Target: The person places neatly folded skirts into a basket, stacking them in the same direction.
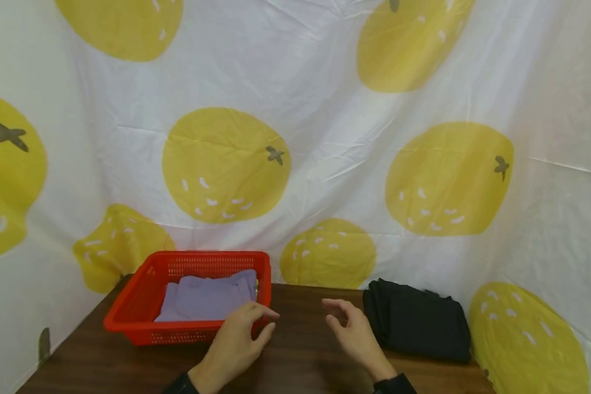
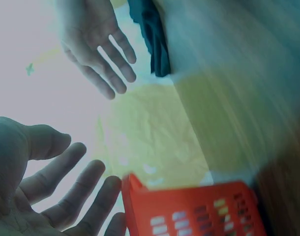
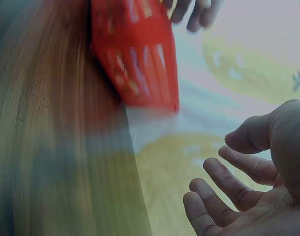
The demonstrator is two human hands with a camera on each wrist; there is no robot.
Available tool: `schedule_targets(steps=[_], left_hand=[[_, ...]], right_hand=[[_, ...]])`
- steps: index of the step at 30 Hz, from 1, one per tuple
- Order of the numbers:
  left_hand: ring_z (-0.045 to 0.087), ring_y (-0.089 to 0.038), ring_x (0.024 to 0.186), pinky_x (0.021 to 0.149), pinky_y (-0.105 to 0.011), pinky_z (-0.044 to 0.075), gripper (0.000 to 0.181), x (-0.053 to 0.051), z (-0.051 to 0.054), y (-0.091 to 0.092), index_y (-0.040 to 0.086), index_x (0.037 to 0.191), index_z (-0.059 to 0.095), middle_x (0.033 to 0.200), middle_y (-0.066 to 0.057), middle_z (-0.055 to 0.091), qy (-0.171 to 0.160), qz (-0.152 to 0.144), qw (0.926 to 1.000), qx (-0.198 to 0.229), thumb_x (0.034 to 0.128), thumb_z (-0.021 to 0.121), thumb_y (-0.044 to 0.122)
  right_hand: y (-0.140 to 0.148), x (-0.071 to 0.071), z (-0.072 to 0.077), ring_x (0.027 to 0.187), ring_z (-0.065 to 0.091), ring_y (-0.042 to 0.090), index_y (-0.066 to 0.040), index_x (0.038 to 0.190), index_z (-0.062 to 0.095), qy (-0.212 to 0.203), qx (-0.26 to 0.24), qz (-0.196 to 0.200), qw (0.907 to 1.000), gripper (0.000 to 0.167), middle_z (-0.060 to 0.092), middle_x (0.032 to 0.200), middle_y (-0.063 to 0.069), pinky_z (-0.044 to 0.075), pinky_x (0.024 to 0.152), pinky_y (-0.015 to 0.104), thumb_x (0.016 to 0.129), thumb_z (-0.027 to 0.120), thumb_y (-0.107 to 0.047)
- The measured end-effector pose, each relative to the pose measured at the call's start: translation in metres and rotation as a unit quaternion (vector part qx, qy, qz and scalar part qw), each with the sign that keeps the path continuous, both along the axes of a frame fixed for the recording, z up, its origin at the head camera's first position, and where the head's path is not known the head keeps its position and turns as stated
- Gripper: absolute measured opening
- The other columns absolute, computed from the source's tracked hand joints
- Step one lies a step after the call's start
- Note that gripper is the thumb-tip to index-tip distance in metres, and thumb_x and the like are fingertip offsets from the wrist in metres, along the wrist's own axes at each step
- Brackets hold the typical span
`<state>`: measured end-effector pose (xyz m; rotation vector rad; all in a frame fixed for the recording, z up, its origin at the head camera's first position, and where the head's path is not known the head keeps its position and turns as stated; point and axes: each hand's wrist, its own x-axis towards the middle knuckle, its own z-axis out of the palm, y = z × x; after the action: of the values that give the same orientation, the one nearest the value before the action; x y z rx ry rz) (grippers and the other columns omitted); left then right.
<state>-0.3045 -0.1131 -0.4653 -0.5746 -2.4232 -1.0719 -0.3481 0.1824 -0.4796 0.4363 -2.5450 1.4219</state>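
Note:
My left hand (image 1: 235,340) hovers by the front right corner of a red plastic basket (image 1: 128,298), its fingers loosely bent and nothing in them. Inside the basket lies folded lavender cloth (image 1: 209,298). A folded black cloth (image 1: 423,323) lies on the table at the right. Just left of that cloth, my right hand (image 1: 355,335) is held in the air with relaxed, slightly curved fingers and holds nothing. The left wrist view shows both palms and the spread fingers (image 2: 66,191) of the left hand near the basket's edge. In the right wrist view the basket is blurred.
Beneath everything is a dark brown wooden table (image 1: 300,328). A white curtain (image 1: 325,164) printed with large yellow fruit hangs behind the table and along both sides. Something small and yellowish shows at the lavender cloth's right edge, too small to identify.

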Motion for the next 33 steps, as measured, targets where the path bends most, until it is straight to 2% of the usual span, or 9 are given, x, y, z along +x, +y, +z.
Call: schedule_targets(steps=[5,9,14,20,24,27,30,33], left_hand=[[0.078,-0.014,0.105,0.090,-0.031,0.063,0.023,0.006,-0.006,0.017,0.027,0.117,0.085,0.112,0.010,0.080,0.020,-0.024,0.9994,-0.014,0.1018,0.090,0.010],[0.078,-0.015,0.105,0.089,-0.032,0.063,0.020,0.008,-0.010,0.028,0.026,0.119,0.085,0.114,0.009,0.081,0.029,-0.046,0.9982,-0.027,0.1034,0.089,0.013],[0.080,-0.019,0.110,0.093,-0.034,0.066,0.016,0.008,-0.015,0.041,0.026,0.123,0.085,0.118,0.008,0.080,0.006,-0.087,0.9959,-0.027,0.1086,0.085,0.018],[0.080,-0.018,0.113,0.094,-0.034,0.066,0.016,0.005,-0.027,0.057,0.023,0.124,0.085,0.121,0.005,0.081,-0.015,-0.118,0.9912,-0.057,0.1079,0.085,0.020],[0.078,-0.013,0.109,0.088,-0.029,0.064,0.017,0.000,-0.036,0.067,0.020,0.125,0.085,0.122,0.003,0.082,-0.043,-0.134,0.9869,-0.079,0.1077,0.086,0.023],[0.075,-0.009,0.105,0.085,-0.027,0.061,0.019,-0.006,-0.040,0.075,0.020,0.126,0.085,0.121,0.003,0.082,-0.068,-0.137,0.9838,-0.094,0.1082,0.086,0.027],[0.072,-0.006,0.103,0.084,-0.027,0.058,0.020,-0.012,-0.044,0.081,0.021,0.127,0.085,0.123,0.004,0.081,-0.104,-0.139,0.9792,-0.105,0.1089,0.085,0.030],[0.071,-0.004,0.103,0.085,-0.029,0.059,0.021,-0.018,-0.049,0.087,0.022,0.128,0.085,0.123,0.005,0.080,-0.150,-0.146,0.9713,-0.112,0.1097,0.084,0.032]], right_hand=[[0.033,-0.003,-0.009,0.133,0.077,0.031,-0.011,0.146,0.077,-0.009,0.012,-0.055,0.9984,0.033,0.080,0.147,0.009,0.064,0.107,0.054,0.114,0.073,-0.009],[0.057,-0.005,-0.014,0.135,0.075,0.035,-0.008,0.149,0.075,-0.018,0.021,-0.088,0.9957,0.035,0.076,0.151,0.016,0.066,0.109,0.056,0.115,0.072,-0.009],[0.084,-0.006,-0.014,0.143,0.068,0.045,-0.002,0.154,0.071,-0.011,0.068,-0.131,0.9890,0.041,0.068,0.154,0.026,0.062,0.117,0.061,0.114,0.070,-0.009],[0.118,-0.014,-0.017,0.155,0.051,0.062,0.007,0.160,0.061,-0.034,0.143,-0.173,0.9738,0.052,0.053,0.165,0.041,0.046,0.125,0.077,0.112,0.067,-0.013],[0.135,-0.021,-0.021,0.155,0.046,0.069,0.012,0.161,0.055,-0.061,0.188,-0.175,0.9646,0.056,0.047,0.166,0.048,0.043,0.126,0.081,0.113,0.064,-0.014],[0.141,-0.026,-0.024,0.154,0.047,0.071,0.015,0.160,0.055,-0.074,0.204,-0.168,0.9617,0.056,0.048,0.163,0.050,0.044,0.125,0.081,0.113,0.064,-0.014],[0.144,-0.030,-0.027,0.150,0.052,0.069,0.015,0.158,0.057,-0.092,0.222,-0.168,0.9561,0.056,0.051,0.161,0.048,0.047,0.122,0.080,0.112,0.066,-0.016],[0.145,-0.032,-0.031,0.145,0.057,0.068,0.014,0.155,0.060,-0.102,0.249,-0.171,0.9480,0.055,0.054,0.159,0.046,0.051,0.117,0.080,0.111,0.067,-0.017]])
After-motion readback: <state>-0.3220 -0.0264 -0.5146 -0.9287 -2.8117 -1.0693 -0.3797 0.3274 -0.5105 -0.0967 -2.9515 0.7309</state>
